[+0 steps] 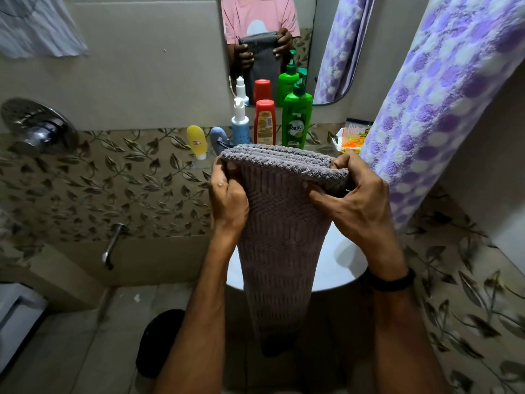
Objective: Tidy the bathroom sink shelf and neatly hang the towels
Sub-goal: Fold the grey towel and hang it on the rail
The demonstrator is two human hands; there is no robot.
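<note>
A folded grey towel (pixel 279 240) hangs in front of me over the white sink (pixel 338 263). My left hand (pixel 228 199) grips its top left corner and my right hand (pixel 350 194) grips its top right corner. Behind the towel, the sink shelf carries a green pump bottle (pixel 296 120), a red bottle (pixel 264 122), a white-and-blue pump bottle (pixel 240 125), a yellow tube (pixel 196 141) and a blue-grey tube (pixel 218 139). An orange packet (pixel 352 139) lies at the shelf's right end. A purple-and-white patterned towel (pixel 443 100) hangs at the right.
A mirror (pixel 270 44) above the shelf reflects the person and bottles. A chrome shower valve (pixel 37 129) and a wall tap (pixel 113 245) are at the left. A white cloth (pixel 37 27) hangs top left. A dark object (pixel 162 342) lies on the floor.
</note>
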